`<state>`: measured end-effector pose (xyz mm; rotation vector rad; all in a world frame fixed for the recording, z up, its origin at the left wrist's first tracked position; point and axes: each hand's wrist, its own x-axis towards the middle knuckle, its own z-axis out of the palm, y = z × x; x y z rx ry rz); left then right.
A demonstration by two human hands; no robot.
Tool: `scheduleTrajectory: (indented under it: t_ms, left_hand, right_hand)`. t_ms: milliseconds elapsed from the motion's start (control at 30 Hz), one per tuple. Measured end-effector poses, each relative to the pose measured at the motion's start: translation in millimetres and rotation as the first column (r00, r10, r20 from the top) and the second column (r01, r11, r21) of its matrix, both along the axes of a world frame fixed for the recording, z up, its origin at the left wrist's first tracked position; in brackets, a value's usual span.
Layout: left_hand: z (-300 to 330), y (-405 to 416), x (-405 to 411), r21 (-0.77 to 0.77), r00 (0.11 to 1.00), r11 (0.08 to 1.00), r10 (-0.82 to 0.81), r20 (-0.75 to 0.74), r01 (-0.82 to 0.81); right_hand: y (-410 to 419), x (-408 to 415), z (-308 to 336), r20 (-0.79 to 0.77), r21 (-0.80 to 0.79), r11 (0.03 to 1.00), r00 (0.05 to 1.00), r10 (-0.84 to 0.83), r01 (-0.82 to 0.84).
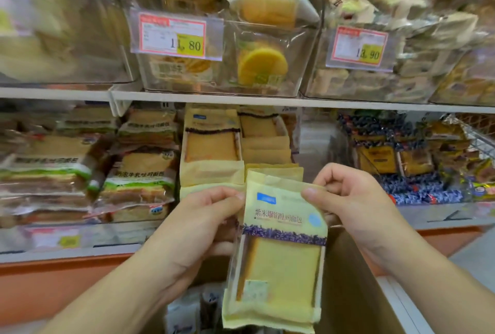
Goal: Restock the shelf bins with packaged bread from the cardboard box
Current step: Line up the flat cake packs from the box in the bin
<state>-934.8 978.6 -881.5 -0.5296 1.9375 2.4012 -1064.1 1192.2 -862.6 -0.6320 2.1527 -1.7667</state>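
Here, one yellow bread packet (278, 248) upright in two grips, left hand (198, 223) and right hand (351, 199), both pinching.

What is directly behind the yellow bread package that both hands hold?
Behind the yellow bread package held by the left hand and right hand stand matching packages on the lower shelf. Their lower rows are covered.

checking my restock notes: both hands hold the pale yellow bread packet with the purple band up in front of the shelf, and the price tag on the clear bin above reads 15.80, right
Not quite. The head view shows the price tag on the clear plastic bin reading 11.80, not 15.80. The rest stands: the left hand and right hand hold the pale yellow bread packet with the purple band before the shelf.
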Motion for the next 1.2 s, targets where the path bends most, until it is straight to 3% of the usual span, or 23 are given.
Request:
scheduleTrajectory:
  t_ms: [100, 167, 267, 333, 500, 633, 700, 800, 900, 1000, 1100, 1200]
  left_hand:
    - [7.0, -2.4, -1.5, 0.007, 0.999, 0.999, -0.044, -0.012, 0.044]
    - [9.4, -4.6, -0.6, -0.078, 0.995, 0.992, -0.102, 0.005, 0.102]
    - [9.8, -4.8, 1.1, -0.190, 0.983, 0.965, -0.174, 0.063, 0.183]
    - [10.1, -2.2, 1.5, -0.216, 0.988, 0.965, -0.135, 0.075, 0.149]
    - [15.1, -0.6, -4.5, -0.193, 1.000, 0.981, 0.023, 0.005, -0.021]
    - [26.7, -0.6, -20.1, -0.214, 0.992, 0.971, 0.091, -0.089, -0.109]
    - [29.0, -2.4, -31.6, -0.310, 0.980, 0.936, 0.126, -0.152, -0.168]
    - [27.2, -5.1, -48.0, -0.572, 0.969, 0.789, 0.122, -0.215, -0.226]
    - [30.1, -6.1, -59.5, -0.837, 0.972, 0.499, 0.054, -0.228, -0.224]
    - [29.9, -11.8, -70.6, -0.952, 0.981, 0.237, 0.051, -0.188, -0.195]
    - [25.4, -15.4, -77.8, -0.979, 0.989, 0.156, 0.082, -0.121, -0.133]
    - [17.8, -18.7, -81.8, -0.983, 0.986, 0.114, 0.108, -0.129, -0.141]
  right_hand:
    - [-10.4, -4.2, 4.2, -0.081, 0.007, 0.997, 0.993, -0.081, 0.082]
    - [-15.9, -7.5, 7.3, -0.118, 0.006, 0.991, 0.984, -0.131, 0.132]
    - [-22.5, -11.5, 9.8, -0.105, -0.080, 0.975, 0.971, -0.215, 0.208]
    - [-26.3, -11.5, 10.4, -0.078, -0.077, 0.971, 0.969, -0.233, 0.227]
    - [-24.2, -4.1, 9.4, 0.133, -0.073, 0.989, 0.984, -0.118, 0.128]
    - [-15.0, 2.6, -4.2, -0.035, 0.112, 0.983, 0.988, 0.152, -0.148]
    - [-17.2, -0.4, -8.2, -0.160, 0.165, 0.980, 0.978, 0.137, -0.110]
    - [-25.3, -16.7, -7.3, -0.248, 0.115, 0.993, 0.968, 0.036, -0.008]
    - [-35.1, -40.7, -9.1, -0.305, 0.135, 0.991, 0.952, 0.027, 0.015]
    - [-42.7, -59.9, -15.4, -0.402, 0.245, 0.968, 0.915, 0.048, 0.057]
    - [-46.2, -71.5, -25.9, -0.458, 0.365, 0.926, 0.885, 0.087, 0.098]
    - [-45.6, -76.4, -30.9, -0.489, 0.371, 0.915, 0.871, 0.049, 0.157]
